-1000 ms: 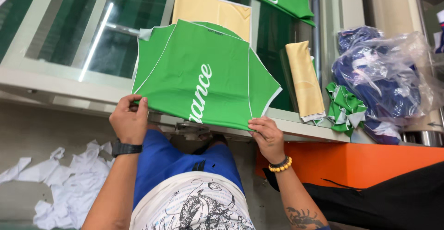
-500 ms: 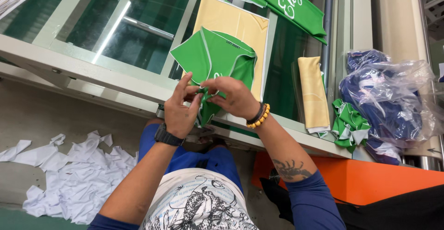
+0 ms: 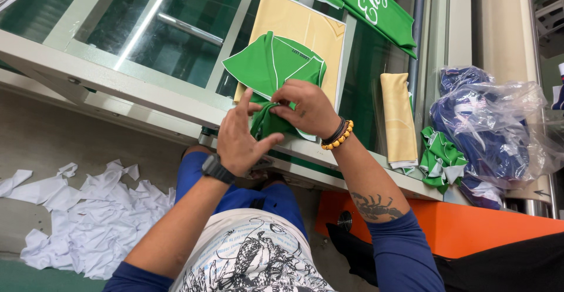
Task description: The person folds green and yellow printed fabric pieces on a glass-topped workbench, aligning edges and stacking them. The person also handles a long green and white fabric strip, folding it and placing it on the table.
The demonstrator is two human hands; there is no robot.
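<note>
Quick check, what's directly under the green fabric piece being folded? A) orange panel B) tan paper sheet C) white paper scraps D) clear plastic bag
B: the green fabric piece, pinched by the left hand and right hand, lies over the tan paper sheet.

At the table's (image 3: pixel 147 86) near edge both hands meet on a folded cloth piece (image 3: pixel 271 69), the left hand (image 3: pixel 238 139) nearer than the right hand (image 3: pixel 308 108). A paper sheet (image 3: pixel 305 27) lies under it. Toward the right edge lie a paper roll (image 3: pixel 398 118), cloth scraps (image 3: pixel 440 160) and a plastic bag (image 3: pixel 490 127). Torn paper (image 3: pixel 88 210) lies on the floor (image 3: pixel 53 139), left
</note>
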